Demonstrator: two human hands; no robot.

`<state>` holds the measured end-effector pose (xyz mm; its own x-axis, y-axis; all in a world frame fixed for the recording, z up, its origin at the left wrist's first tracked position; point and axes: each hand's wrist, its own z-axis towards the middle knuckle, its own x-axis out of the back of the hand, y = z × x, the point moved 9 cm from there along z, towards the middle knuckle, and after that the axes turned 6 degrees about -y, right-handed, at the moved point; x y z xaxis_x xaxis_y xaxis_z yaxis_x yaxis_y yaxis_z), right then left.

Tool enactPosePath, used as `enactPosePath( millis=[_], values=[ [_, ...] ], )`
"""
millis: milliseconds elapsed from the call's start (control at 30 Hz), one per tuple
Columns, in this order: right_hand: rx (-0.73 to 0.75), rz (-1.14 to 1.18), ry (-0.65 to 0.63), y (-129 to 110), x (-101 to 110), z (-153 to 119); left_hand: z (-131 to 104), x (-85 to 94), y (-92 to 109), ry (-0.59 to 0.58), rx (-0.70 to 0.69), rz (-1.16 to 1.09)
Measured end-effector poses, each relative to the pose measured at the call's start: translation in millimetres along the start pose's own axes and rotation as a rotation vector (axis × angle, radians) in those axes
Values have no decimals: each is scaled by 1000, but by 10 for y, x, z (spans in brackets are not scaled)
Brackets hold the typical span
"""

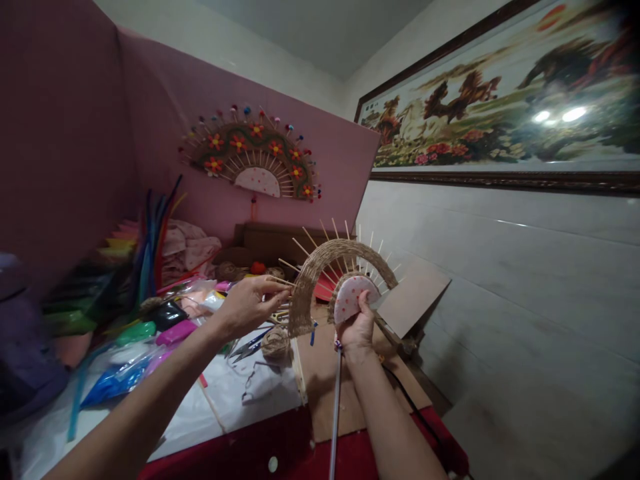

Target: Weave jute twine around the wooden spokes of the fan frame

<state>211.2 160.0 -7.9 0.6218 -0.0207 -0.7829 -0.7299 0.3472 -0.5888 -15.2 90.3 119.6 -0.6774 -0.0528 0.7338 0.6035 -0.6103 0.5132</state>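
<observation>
My right hand [359, 328] grips a half-round fan by its white, pink-dotted centre piece [349, 297], thumb across the front. A wide arc of woven brown twine [306, 283] runs around thin wooden sticks [301, 247] that fan outward past it. At the arc's left edge, my left hand [254, 301] has its fingers closed around the end of a stick; the fingertips partly hide it. Below the fan, a long pale rod [335, 413] slants down in front of my right forearm. A small blue piece [313, 333] hangs at the arc's lower left end.
A twine ball [275, 343] and scissors [249, 347] lie on the white sheet [235, 400]. Bagged coloured materials [175, 332] crowd the left. Cardboard [325, 380] lies under the fan; another board [415, 297] leans right. A finished flowered fan [255, 157] hangs on the pink panel behind.
</observation>
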Motion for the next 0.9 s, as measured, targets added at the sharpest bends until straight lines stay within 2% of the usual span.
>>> enactPosePath(
  millis=[233, 333, 567, 733, 900],
  values=[
    [-52, 161, 71, 14, -31, -54, -22, 49, 58, 125, -3, 345],
    [-73, 181, 92, 18, -41, -66, -39, 41, 104, 139, -6, 446],
    [-88, 170, 122, 6, -35, -74, -45, -63, 158, 59, -72, 502],
    [-98, 213, 140, 6, -20, -74, -54, -46, 155, 72, -56, 573],
    [-47, 141, 147, -33, 50, -41, -63, -3, 161, 85, -48, 540]
  ],
)
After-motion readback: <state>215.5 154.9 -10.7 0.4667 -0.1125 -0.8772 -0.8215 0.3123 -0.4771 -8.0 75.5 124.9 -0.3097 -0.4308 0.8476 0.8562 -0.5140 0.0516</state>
